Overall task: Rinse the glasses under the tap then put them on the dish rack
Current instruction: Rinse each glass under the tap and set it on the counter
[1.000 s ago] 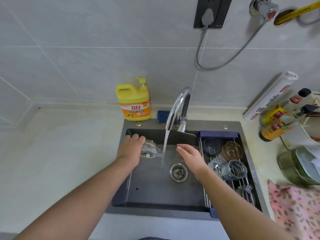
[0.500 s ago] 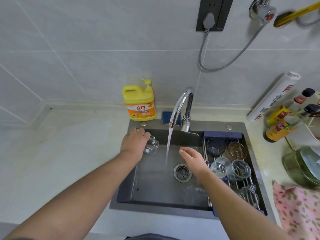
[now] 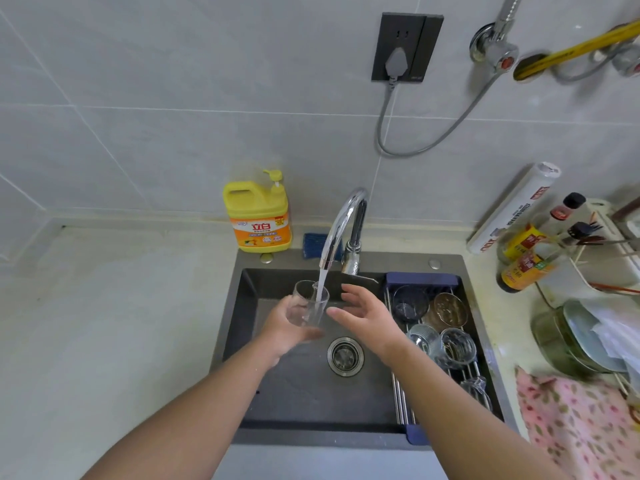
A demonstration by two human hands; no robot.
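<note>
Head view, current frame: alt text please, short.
The left hand holds a clear glass mouth-up under water running from the tap, over a dark sink. The right hand is open just beside the glass. Several glasses sit on the dish rack across the sink's right side; a yellow detergent bottle stands behind.

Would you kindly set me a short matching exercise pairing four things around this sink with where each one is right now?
Things:
1. clear glass
2. yellow detergent bottle
3. brown glass
4. drain strainer

Places:
A. on the dish rack
B. in the floor of the sink
C. under the running tap, held by the left hand
D. on the counter behind the sink

Pairs: 1-C, 2-D, 3-A, 4-B
</note>
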